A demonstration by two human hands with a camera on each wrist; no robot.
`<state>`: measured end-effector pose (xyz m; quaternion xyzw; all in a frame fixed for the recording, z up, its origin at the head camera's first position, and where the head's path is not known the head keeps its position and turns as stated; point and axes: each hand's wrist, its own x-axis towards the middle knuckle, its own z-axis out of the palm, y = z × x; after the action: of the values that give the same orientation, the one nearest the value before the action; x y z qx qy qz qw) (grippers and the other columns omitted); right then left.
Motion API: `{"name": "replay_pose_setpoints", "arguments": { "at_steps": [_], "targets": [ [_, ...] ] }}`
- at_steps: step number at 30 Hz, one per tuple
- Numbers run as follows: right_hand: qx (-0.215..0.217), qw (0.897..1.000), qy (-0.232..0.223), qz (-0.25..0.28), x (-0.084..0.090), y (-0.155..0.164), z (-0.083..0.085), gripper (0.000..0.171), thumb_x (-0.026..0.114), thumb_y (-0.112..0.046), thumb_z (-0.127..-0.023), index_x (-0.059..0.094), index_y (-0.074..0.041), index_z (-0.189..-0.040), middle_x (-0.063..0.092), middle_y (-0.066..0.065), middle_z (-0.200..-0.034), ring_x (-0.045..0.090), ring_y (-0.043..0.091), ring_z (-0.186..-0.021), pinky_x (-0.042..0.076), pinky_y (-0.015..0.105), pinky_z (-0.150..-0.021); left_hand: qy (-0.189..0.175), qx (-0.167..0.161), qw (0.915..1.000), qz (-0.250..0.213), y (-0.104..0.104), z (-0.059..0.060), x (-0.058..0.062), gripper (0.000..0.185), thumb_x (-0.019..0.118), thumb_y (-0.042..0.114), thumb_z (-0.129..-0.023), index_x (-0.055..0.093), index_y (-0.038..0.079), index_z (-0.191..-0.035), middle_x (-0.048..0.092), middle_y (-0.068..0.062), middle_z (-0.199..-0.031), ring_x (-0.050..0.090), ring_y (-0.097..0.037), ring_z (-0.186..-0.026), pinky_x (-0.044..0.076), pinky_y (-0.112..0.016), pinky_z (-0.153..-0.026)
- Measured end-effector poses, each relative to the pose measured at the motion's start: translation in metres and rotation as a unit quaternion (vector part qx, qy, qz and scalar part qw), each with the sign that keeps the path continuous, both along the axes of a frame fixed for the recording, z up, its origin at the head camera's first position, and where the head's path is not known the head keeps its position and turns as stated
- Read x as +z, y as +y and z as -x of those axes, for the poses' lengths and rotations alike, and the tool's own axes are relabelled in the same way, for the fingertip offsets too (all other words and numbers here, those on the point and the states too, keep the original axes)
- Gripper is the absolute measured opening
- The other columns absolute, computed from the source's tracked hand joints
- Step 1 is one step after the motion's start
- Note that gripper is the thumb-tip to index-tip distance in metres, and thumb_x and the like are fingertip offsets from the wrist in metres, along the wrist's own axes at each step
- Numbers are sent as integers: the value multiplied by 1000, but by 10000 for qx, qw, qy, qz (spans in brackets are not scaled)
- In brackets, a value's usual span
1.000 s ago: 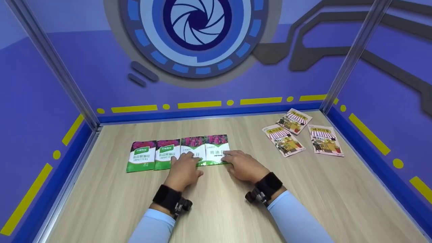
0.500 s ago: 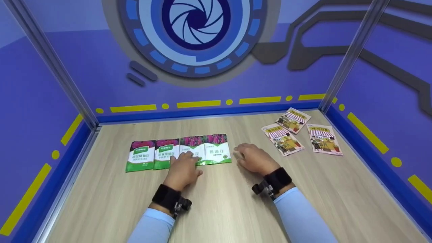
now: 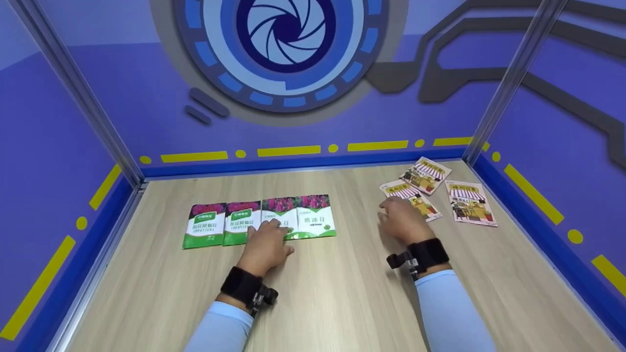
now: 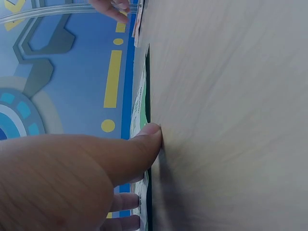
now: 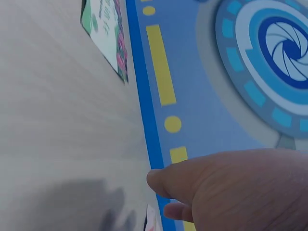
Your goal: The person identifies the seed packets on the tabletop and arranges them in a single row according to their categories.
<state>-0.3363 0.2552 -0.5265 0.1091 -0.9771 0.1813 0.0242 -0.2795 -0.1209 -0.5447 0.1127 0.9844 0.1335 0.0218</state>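
Note:
Four green and white seed packets lie side by side in a row on the wooden table. My left hand rests flat on the third packet, fingers straight; its thumb touches the table by the packet's edge. My right hand holds nothing and hovers with loose fingers at the near corner of an orange packet. Two more orange packets lie beyond it. In the right wrist view the right hand's fingers hang relaxed over the table, and a green packet shows far off.
Purple walls with yellow dashes and a blue base strip close in the table on three sides. Metal posts stand at the back corners. Bare wood lies between the green row and the orange packets and along the near side.
My right hand has left the fourth green packet and moved right across the table to the orange packets. The left hand has stayed on the green row.

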Motion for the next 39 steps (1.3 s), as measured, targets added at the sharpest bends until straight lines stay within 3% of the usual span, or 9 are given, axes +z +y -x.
{"name": "replay_pose_setpoints", "arguments": {
  "at_steps": [7, 15, 18, 22, 24, 27, 32, 36, 39],
  "targets": [
    [-311, 9990, -325, 75, -4, 26, 2, 42, 55, -11, -116, 65, 1, -155, 60, 32, -159, 56, 55, -150, 45, 69, -126, -40, 35, 10000, 63, 1, 0, 2, 55, 85, 41, -103, 75, 13, -149, 63, -18, -163, 55, -43, -155, 39, -75, -127],
    [-668, 9967, -446, 137, -6, 48, 1, 46, 53, -12, -111, 66, 3, -152, 62, 34, -153, 59, 60, -139, 48, 76, -117, -85, 32, 9999, 56, 0, 0, 1, 55, 84, 42, -104, 75, 14, -151, 61, -19, -165, 54, -43, -156, 38, -77, -127],
    [-716, 9960, -501, 164, -7, 55, 2, 44, 50, -8, -106, 72, 4, -142, 64, 34, -149, 62, 60, -132, 51, 76, -111, -86, 29, 9999, 77, 0, 1, 1, 55, 83, 42, -104, 74, 14, -151, 61, -19, -165, 54, -43, -156, 39, -77, -126],
    [-666, 9959, -584, 198, -9, 63, 2, 35, 49, 3, -96, 79, -4, -111, 73, 25, -114, 67, 46, -99, 59, 60, -84, -6, 8, 10000, 80, -1, 0, 0, 55, 84, 42, -103, 75, 14, -150, 63, -19, -163, 55, -43, -154, 39, -78, -125],
    [-652, 9954, -675, 187, -10, 65, 2, 31, 49, 8, -90, 76, -8, -96, 69, 19, -96, 62, 38, -85, 54, 50, -69, 68, 0, 10000, 68, -1, 0, 0, 54, 85, 41, -102, 76, 14, -148, 64, -19, -162, 56, -43, -153, 39, -80, -124],
    [-745, 9935, -856, 102, -10, 66, 2, 30, 55, 12, -85, 74, -10, -93, 65, 15, -89, 58, 35, -79, 48, 45, -62, 101, 16, 9999, 44, -1, 0, -1, 54, 86, 41, -102, 77, 13, -147, 65, -19, -161, 56, -43, -153, 38, -81, -124],
    [-860, 9915, -975, -78, -7, 59, 4, 33, 63, 11, -89, 82, -5, -111, 75, 23, -107, 65, 41, -92, 56, 61, -81, 29, 78, 10000, 48, 0, 0, -2, 55, 85, 42, -103, 76, 14, -149, 63, -18, -163, 55, -43, -155, 35, -81, -127],
    [-599, 9952, -757, -125, -10, 55, 8, 34, 67, 1, -95, 87, -9, -121, 80, 24, -120, 69, 52, -112, 52, 81, -96, 20, 77, 10000, 44, 1, 0, -2, 55, 84, 42, -103, 75, 13, -149, 63, -19, -163, 55, -43, -155, 35, -82, -127],
    [-368, 9976, -579, -80, -12, 50, 8, 30, 70, -7, -99, 87, -8, -124, 77, 27, -129, 68, 58, -124, 52, 83, -101, 6, 78, 10000, 51, 0, 0, -1, 56, 84, 42, -103, 75, 13, -150, 62, -19, -164, 54, -44, -156, 35, -82, -127]
  ]
}}
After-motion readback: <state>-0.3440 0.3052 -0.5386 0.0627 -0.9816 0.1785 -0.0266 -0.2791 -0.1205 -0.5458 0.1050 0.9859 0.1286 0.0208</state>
